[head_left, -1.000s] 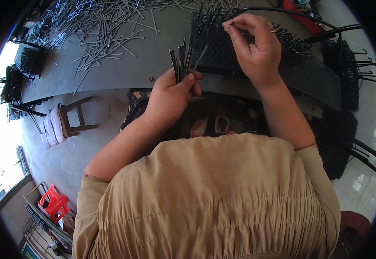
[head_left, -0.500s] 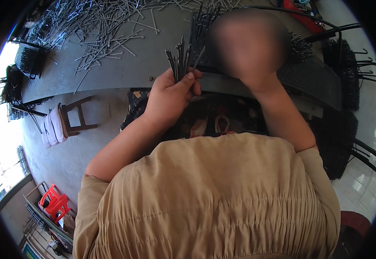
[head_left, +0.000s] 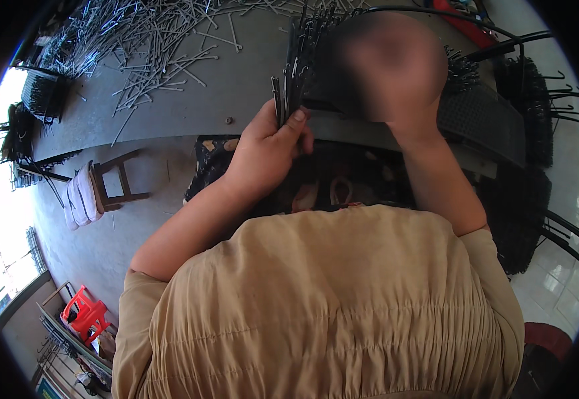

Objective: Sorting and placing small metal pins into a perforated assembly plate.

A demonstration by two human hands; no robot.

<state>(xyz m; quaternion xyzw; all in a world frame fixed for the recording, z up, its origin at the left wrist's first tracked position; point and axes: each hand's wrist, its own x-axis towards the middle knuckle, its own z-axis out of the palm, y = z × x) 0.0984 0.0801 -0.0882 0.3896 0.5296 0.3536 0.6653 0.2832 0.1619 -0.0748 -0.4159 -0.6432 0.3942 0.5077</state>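
Note:
Near the table's front edge my left hand (head_left: 263, 147) is closed around a bundle of thin dark metal rods (head_left: 288, 90). The rods stand roughly upright from the fist, with small looped ends at the top and the thumb pressed along their side. To the right, my right hand (head_left: 402, 83) reaches over a black mesh-like rack (head_left: 479, 123). A blur covers its fingers, so what they hold or touch is hidden. More dark rods (head_left: 313, 30) stand clustered behind the left hand's bundle.
Loose grey rods (head_left: 163, 46) lie heaped across the grey table (head_left: 190, 110), with a small nut-like ring (head_left: 229, 120) near its edge. A wooden stool (head_left: 126, 179) with a pale cloth stands left. Black wire racks (head_left: 532, 113) with hooks are at right; a red plastic stool (head_left: 84, 312) sits lower left.
My left hand has shifted slightly right, and its rods are gathered closer together. My right hand has moved a little to the right; its fingers stay blurred.

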